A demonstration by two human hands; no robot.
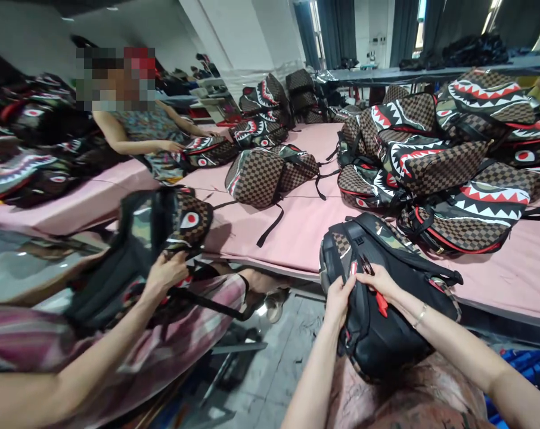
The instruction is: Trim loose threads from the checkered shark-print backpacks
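A black backpack (pixel 399 322) with checkered and camouflage trim rests against my lap and the edge of the pink table (pixel 292 238), its padded back and straps facing me. My left hand (pixel 340 296) is closed on a black strap near the backpack's upper left side, by a small red and white piece. Close beside it, my right hand (pixel 381 283) has its thumb and fingers pinched together and holds small thread snippers (pixel 367 266). A red tag or ribbon (pixel 381 304) hangs just below the right hand. The fingertips of both hands nearly touch.
Several shark-mouth backpacks (pixel 435 161) are piled at the right of the table. Two checkered bags (pixel 256 176) lie mid-table. At the left, a seated person's hand (pixel 167 274) holds another backpack (pixel 149 238). Across the table another person (pixel 136 131) touches a bag.
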